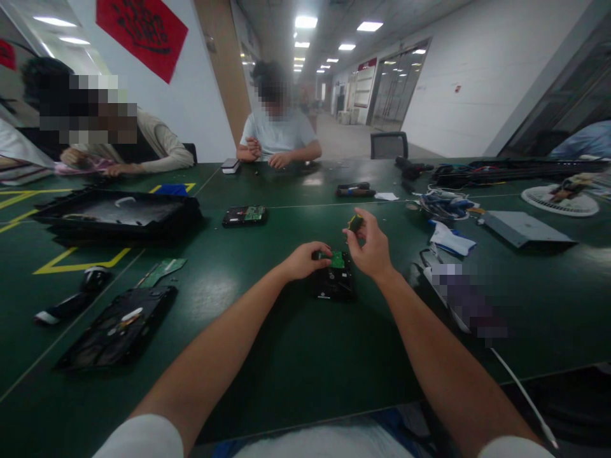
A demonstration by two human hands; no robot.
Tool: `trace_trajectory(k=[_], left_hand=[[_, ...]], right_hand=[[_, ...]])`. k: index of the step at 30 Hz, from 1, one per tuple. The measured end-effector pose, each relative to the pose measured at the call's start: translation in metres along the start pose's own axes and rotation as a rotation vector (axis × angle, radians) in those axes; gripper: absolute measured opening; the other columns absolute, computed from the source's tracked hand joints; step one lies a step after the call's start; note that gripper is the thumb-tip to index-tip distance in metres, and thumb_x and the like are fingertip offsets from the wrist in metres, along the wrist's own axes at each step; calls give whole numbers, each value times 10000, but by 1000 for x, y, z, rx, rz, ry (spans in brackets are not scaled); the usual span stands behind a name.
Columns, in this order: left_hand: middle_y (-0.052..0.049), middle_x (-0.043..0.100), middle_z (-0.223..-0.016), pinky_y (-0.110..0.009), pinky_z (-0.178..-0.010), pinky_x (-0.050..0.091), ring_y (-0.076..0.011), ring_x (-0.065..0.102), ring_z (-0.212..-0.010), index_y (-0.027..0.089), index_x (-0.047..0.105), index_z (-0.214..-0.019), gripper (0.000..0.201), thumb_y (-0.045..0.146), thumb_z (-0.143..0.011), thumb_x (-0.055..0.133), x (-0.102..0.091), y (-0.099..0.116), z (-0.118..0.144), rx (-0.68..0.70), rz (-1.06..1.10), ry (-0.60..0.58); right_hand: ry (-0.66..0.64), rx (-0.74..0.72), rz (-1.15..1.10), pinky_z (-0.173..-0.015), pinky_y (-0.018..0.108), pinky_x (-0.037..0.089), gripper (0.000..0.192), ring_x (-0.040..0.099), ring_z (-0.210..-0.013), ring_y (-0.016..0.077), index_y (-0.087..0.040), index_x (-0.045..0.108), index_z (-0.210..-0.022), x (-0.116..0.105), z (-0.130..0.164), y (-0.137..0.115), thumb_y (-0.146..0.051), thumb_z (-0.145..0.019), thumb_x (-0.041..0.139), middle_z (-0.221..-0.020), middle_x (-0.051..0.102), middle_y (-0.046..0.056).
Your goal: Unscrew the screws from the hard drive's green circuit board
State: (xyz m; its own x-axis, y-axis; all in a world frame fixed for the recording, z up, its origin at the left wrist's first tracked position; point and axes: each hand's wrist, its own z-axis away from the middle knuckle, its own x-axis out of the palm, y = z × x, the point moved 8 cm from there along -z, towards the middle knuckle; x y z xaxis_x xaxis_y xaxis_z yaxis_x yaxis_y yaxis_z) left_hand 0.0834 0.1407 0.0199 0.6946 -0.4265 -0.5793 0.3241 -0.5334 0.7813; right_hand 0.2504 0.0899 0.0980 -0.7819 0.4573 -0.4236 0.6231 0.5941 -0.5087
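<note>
Far left on the green table (286,356) lies a big black tray (114,213), and nearer the wearer an opened black drive case (119,331) with a loose green board (162,270) just beside it; a mouse-like black object (95,277) sits near the yellow floor-style tape marks. A second small drive (244,215) lies further back, centre-left. Centre: the left hand (305,259) is pressed onto the left edge of a small black hard drive (335,283), fingers curled against it, steadying more than gripping. The drive lies flat on the table right in front of the wearer, with its green circuit board (338,259) facing up. The right hand (370,245) is raised just above the drive, fingertips pinched on a short dark tool with a yellowish bit (354,222) (likely a small screwdriver, too blurred to be sure). Judged step: working on the board's fasteners; the next move seems to call for lowering the tip squarely onto a screw while the left hand keeps the drive from sliding. Right side: tangled cables (443,203), a grey flat box (525,229), a white fan grille (558,202). Screws are too small to see; one object at right is pixelated; two people sit across the table, their handwork unclear.
</note>
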Motion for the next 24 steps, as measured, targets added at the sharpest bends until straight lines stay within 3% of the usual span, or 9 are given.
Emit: trace_trajectory(k=[24], left_hand=[[-68,672,-1294,-427,-1121,426,-237,626,-1190,224,725,-1058,238,303,-835,750,0,-1,1,-11,-6,26]], right_hand=[[-89,-32,-112,-992,477,569,517,724,-1032,231,-270,337,-1497,8,2,-2,-272,-1004,491,-1308,627,132]])
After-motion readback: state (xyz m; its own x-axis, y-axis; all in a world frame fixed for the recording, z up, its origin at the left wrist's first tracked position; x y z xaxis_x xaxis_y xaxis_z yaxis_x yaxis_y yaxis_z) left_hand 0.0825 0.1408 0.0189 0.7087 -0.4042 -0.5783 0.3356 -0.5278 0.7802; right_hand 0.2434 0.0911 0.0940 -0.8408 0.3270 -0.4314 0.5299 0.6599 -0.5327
